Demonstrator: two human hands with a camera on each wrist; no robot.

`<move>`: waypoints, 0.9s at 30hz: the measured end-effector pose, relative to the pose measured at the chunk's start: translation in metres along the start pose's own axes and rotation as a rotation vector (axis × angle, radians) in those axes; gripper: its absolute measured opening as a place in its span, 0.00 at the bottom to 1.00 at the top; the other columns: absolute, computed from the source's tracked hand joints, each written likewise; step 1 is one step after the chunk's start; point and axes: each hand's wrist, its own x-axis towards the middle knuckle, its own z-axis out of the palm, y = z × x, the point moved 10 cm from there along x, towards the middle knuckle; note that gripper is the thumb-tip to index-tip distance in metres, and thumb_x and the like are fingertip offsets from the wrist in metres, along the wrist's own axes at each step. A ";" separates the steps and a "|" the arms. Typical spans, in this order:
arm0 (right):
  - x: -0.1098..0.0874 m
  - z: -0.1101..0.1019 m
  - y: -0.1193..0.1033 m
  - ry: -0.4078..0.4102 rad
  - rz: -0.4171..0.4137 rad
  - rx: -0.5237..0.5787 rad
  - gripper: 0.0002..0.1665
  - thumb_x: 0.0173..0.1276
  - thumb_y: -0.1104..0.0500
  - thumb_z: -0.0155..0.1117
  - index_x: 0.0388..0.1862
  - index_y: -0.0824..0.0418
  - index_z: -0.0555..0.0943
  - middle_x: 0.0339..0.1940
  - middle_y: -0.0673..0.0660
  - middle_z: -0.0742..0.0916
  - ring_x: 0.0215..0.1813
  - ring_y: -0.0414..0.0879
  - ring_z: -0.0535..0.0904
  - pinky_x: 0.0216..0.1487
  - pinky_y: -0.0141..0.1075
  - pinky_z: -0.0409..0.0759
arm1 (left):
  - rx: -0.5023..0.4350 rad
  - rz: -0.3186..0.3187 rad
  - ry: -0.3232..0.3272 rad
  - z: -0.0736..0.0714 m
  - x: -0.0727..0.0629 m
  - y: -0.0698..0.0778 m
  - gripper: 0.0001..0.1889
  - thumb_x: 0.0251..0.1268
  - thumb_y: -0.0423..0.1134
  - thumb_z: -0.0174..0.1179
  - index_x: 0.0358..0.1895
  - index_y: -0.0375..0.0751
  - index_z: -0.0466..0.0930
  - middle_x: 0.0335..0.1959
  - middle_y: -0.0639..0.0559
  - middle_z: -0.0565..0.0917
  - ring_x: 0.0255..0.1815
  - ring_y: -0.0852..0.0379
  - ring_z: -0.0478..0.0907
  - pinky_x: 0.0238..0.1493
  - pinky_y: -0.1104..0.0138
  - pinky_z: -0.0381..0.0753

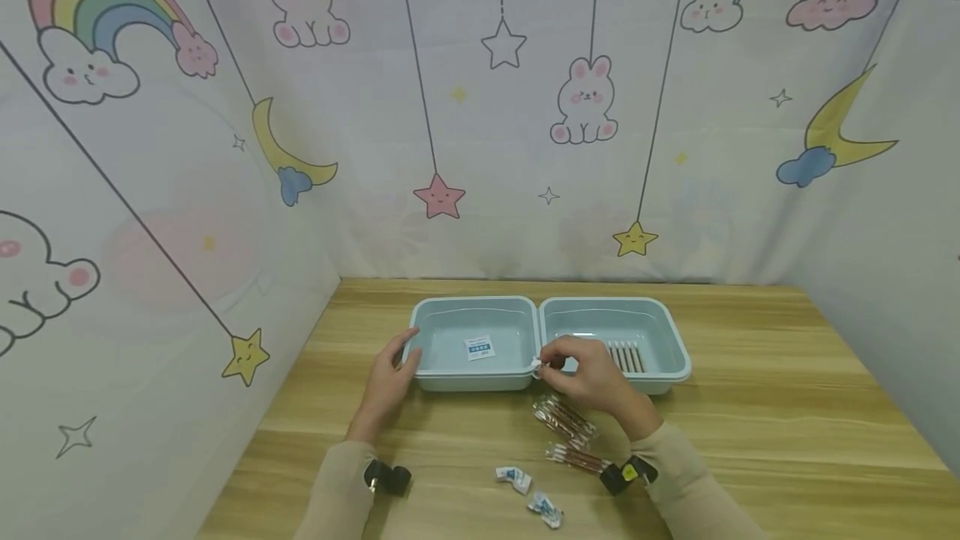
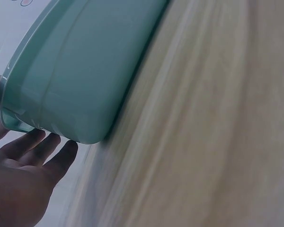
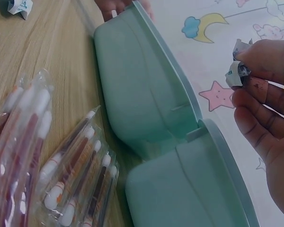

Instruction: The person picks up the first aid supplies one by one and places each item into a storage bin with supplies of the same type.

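My left hand (image 1: 390,377) holds the left end of a light blue plastic tray (image 1: 476,384), its fingers against the outer wall and over the rim. A flat white packet with blue print (image 1: 478,348) lies in that tray. Between thumb and fingers, my right hand (image 1: 592,373) pinches a small crumpled white wrapper with dark print (image 3: 237,71). This hand is over the inner front corner of a second light blue tray (image 1: 667,327). Several brown-stemmed cotton swabs (image 1: 628,357) lie side by side in the second tray, partly hidden by the hand.
In front of the trays lie two bunches of clear-wrapped brown cotton swabs, one bunch (image 1: 562,421) behind the other bunch (image 1: 576,457). Two crumpled white-and-blue wrappers, one wrapper (image 1: 513,478) and another wrapper (image 1: 546,511), lie nearer the front. A printed cloth (image 1: 465,132) backs the wooden table (image 1: 750,373).
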 end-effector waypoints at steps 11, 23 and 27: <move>0.003 0.005 0.005 -0.019 0.039 -0.008 0.08 0.61 0.67 0.76 0.36 0.57 0.88 0.31 0.50 0.91 0.35 0.32 0.83 0.36 0.35 0.90 | 0.015 -0.008 0.011 -0.001 0.001 -0.004 0.24 0.84 0.37 0.56 0.77 0.37 0.73 0.84 0.31 0.66 0.88 0.34 0.60 0.90 0.44 0.58; 0.004 0.008 0.002 0.003 0.006 0.015 0.09 0.60 0.69 0.77 0.36 0.58 0.88 0.30 0.50 0.91 0.34 0.33 0.83 0.35 0.31 0.88 | 0.007 0.000 0.002 -0.001 -0.001 -0.002 0.24 0.84 0.37 0.56 0.76 0.36 0.73 0.83 0.30 0.66 0.87 0.33 0.60 0.89 0.42 0.60; 0.005 0.009 0.004 -0.001 0.025 0.003 0.08 0.62 0.68 0.77 0.36 0.57 0.88 0.31 0.50 0.91 0.34 0.33 0.83 0.36 0.31 0.88 | 0.005 -0.004 0.001 -0.001 -0.001 -0.002 0.24 0.83 0.38 0.57 0.76 0.36 0.73 0.83 0.30 0.66 0.87 0.33 0.60 0.89 0.42 0.60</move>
